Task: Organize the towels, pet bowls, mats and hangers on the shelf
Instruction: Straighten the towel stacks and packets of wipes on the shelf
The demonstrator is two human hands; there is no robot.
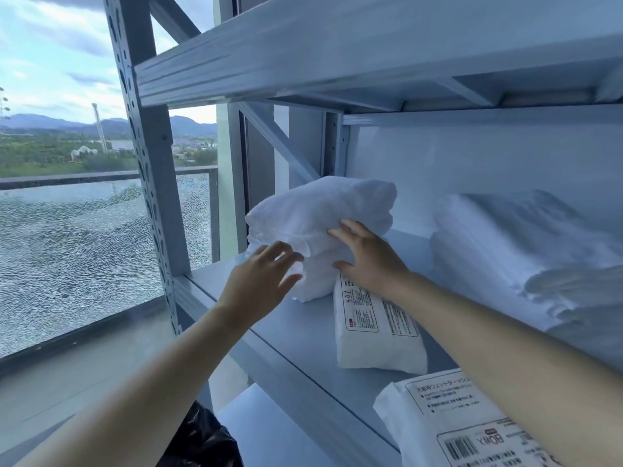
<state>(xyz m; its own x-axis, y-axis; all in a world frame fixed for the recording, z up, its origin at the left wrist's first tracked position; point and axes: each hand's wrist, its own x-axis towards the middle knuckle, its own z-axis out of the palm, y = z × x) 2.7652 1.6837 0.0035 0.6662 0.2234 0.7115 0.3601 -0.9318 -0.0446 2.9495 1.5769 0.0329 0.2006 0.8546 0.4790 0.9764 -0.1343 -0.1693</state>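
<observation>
Folded white towels (320, 230) stacked on grey shelf (296, 332).

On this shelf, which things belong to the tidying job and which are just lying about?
Job: folded towels, left; blurred towel stack, right; shelf.
Lying about: labelled pack beside the towels; nearer labelled pack; black bag below.

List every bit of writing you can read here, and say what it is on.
"ウェット", or so it seems, within a Japanese headline on the near pack; the rest is unsure.
Perhaps "BONY", upside down beside the barcode on the near pack; blurred.
Fine print on the near pack: too small to read.
Red-bordered label and fine print on the far pack: too small to read.
</observation>
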